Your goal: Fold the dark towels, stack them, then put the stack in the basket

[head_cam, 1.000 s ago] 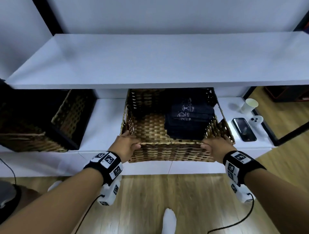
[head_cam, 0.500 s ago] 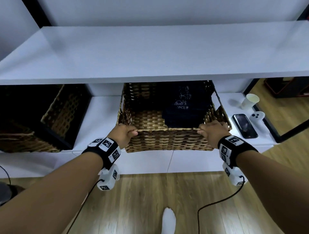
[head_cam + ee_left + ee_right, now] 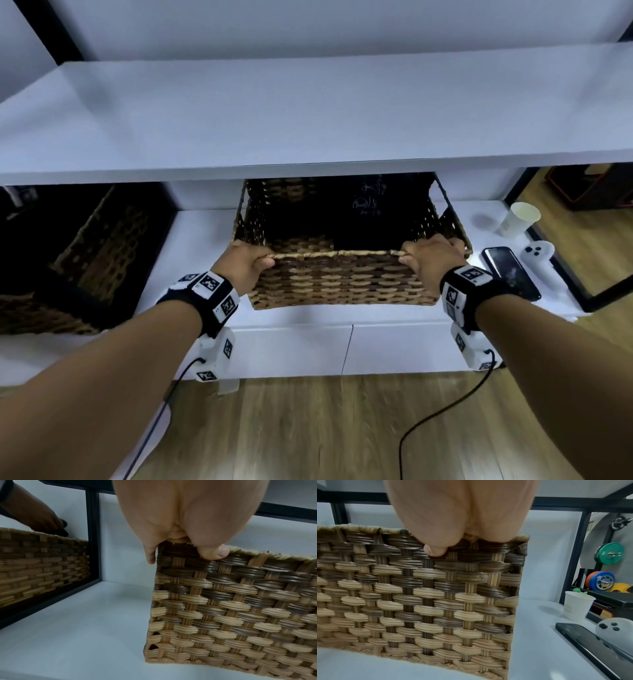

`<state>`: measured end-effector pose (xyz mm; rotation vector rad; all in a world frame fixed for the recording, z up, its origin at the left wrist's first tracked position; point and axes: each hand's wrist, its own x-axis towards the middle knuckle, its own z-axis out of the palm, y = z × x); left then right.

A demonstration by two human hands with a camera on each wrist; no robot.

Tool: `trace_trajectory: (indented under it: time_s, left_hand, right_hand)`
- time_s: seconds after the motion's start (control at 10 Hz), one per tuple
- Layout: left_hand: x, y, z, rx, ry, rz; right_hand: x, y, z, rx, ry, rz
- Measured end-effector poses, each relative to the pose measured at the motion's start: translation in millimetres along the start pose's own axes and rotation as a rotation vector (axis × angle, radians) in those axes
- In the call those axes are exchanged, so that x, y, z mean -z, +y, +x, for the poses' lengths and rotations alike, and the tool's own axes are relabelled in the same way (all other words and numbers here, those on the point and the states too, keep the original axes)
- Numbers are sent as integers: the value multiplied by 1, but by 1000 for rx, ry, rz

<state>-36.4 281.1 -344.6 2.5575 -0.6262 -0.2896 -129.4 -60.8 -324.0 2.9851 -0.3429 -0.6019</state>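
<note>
Woven rattan fills the centre of the scene: a basket sits on the lower white shelf, its back half tucked under the white top board. The person's left hand grips the near rim at the left corner, fingers curled over the edge and thumb pressed against the outer weave. The right hand clamps the same rim at the right corner, its thumb likewise on the front wall. Inside, toward the right rear, lies the stack of dark towels, a pale printed mark showing on top. A second wicker basket stands to the left. To the right rest a paper cup, a black phone and a white controller.
</note>
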Motion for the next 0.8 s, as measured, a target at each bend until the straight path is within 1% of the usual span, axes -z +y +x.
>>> trace_trajectory:
  time_s: [0.1, 0.2, 0.3, 0.4, 0.5, 0.6, 0.7, 0.8]
  left_hand:
    - [-4, -10, 14, -5, 14, 92]
    - [-7, -11, 19, -41, 34, 145]
    - [-6, 0, 15, -14, 31, 237]
    - [-7, 6, 13, 67, 18, 321]
    - [-8, 17, -9, 151, -45, 327]
    - [-4, 25, -33, 136, -29, 259]
    - [12, 36, -75, 83, 54, 94]
    - [30, 42, -109, 75, 126, -36]
  right_hand:
    - [8, -1, 15, -4, -12, -28]
    - [8, 1, 19, -4, -14, -44]
    - [5, 2, 19, 23, 20, -58]
    - [6, 3, 16, 39, 24, -30]
    - [4, 10, 7, 93, 66, 78]
    - [2, 11, -4, 137, 101, 199]
    - [-7, 6, -37, 225, 268, 385]
    - [-9, 4, -68, 265, 289, 495]
